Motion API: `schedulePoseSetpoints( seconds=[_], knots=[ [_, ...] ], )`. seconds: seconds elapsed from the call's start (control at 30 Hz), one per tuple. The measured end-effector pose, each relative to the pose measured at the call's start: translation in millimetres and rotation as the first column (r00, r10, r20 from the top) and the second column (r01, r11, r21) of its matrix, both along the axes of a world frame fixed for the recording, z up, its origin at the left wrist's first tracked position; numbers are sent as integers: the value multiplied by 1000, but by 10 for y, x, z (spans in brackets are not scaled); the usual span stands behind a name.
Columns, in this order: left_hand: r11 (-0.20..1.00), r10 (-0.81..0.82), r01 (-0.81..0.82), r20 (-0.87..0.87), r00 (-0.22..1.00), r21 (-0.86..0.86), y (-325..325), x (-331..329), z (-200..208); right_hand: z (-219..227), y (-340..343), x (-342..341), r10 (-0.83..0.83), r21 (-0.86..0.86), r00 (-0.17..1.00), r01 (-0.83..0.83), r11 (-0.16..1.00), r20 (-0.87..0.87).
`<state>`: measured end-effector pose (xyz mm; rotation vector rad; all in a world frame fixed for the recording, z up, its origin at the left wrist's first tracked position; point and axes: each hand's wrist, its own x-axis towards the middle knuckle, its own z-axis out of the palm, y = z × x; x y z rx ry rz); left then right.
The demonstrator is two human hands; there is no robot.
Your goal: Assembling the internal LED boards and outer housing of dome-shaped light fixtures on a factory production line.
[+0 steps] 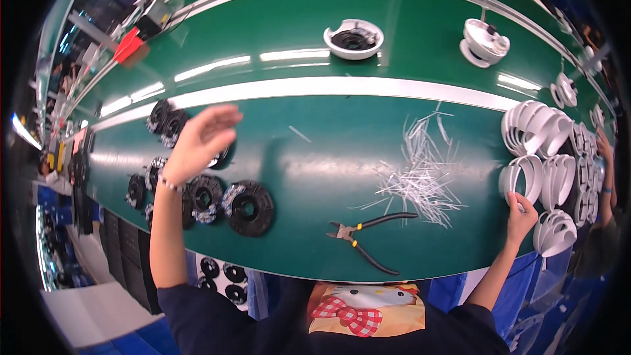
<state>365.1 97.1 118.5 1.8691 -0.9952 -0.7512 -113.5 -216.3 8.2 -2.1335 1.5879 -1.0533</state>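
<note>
While the person leans over a long green work surface [315, 158], both arms are spread far apart. The left hand [197, 141] reaches out over a cluster of black ring-shaped parts [248, 207] lying flat on the left side of the surface; its fingers are loosely curled and blurred, and whether it holds one of the rings cannot be told. The right hand [521, 217] rests at the right end, fingers closed on the edge of a white curved shell [522, 177], one of a stack of similar white shells [542, 128] crowded there. Between the hands, near the front edge, lies a pair of black-handled cutting pliers [365, 236], touched by neither hand. Just beyond them is a loose heap of thin white plastic strips [420, 177]. Farther back sits a white bowl-shaped housing [353, 39] with black cable inside.
</note>
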Motion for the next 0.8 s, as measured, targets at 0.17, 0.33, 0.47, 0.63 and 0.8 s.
schedulePoseSetpoints(
  seconds=[0.17,0.33,0.47,0.63,0.8],
  knots=[
    [943,-211,63,442,872,326,631,-383,-197,28,-123,40,42,134,997,-33,990,-63],
    [917,-237,-28,600,764,398,594,-501,-434,443,219,279,-20,-297,999,6,955,-43],
    [968,-93,-45,519,850,247,420,-520,-442,907,1071,884,396,-340,914,-399,851,-82],
    [904,176,-342,506,844,255,296,-611,-638,575,1918,1571,866,-3,499,-866,499,19],
    [817,33,-290,461,887,498,155,-706,-450,386,2005,1716,887,232,452,-856,461,-93]
  ],
)
